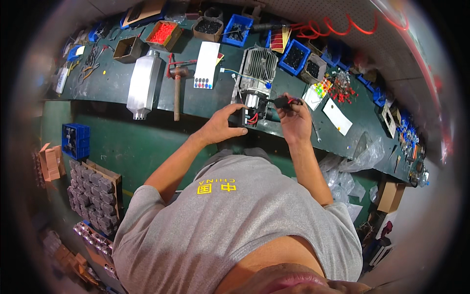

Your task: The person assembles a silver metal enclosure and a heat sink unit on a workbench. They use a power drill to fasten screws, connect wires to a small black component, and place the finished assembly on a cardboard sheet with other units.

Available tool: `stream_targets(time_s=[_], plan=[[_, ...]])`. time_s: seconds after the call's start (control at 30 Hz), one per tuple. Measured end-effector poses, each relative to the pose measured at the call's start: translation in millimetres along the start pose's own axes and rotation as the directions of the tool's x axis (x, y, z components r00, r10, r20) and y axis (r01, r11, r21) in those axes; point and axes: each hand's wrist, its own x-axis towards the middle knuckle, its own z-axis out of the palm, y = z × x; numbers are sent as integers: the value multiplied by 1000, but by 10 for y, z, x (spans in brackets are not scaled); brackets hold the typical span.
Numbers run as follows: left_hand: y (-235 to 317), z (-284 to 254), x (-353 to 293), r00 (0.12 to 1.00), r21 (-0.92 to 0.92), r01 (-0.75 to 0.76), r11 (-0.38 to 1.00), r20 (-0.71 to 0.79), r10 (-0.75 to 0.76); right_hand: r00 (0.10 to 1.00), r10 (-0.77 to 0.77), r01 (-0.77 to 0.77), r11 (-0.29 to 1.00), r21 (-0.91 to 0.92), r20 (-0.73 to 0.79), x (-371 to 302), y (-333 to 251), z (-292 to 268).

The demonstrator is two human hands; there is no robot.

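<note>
On the workbench in front of me lies a finned silver metal unit (259, 66), its narrow cylindrical end toward me. A black block (247, 118) with red wires sits at that near end. My left hand (220, 126) is at the block's left side, index finger at its far edge and thumb at its near edge. My right hand (295, 120), raised at the unit's right, pinches a black connector (282, 102) with reddish wires between thumb and fingers. A thin cable with a white plug (223, 70) lies beside and across the unit.
A mallet (177, 93) and a silver housing (143, 85) lie at the left. Parts bins, including a blue bin (238, 30) and a box of red pieces (163, 35), line the back. A red coiled hose (338, 29) hangs above. Plastic bags (364, 154) hang at the right edge.
</note>
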Motion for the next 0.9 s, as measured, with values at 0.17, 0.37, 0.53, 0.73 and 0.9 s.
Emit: stream_targets(time_s=[0.17,0.37,0.53,0.73,0.9], plan=[[34,-93,95,998,61,-26,998,-52,29,980,42,-6,983,-182,196,153,-241,-78],[133,-120,85,995,231,47,972,-101,-25,977,158,10,640,-768,144,899,-444,-186],[193,-67,99,987,212,66,975,-154,-34,869,214,322,441,-838,446,1555,-213,313],[60,-1,94,991,206,89,974,-116,-66,723,395,643,-83,-762,567,1844,488,860],[32,-160,214,998,213,42,976,-47,-33,719,296,664,-26,-747,629,1757,849,702]])
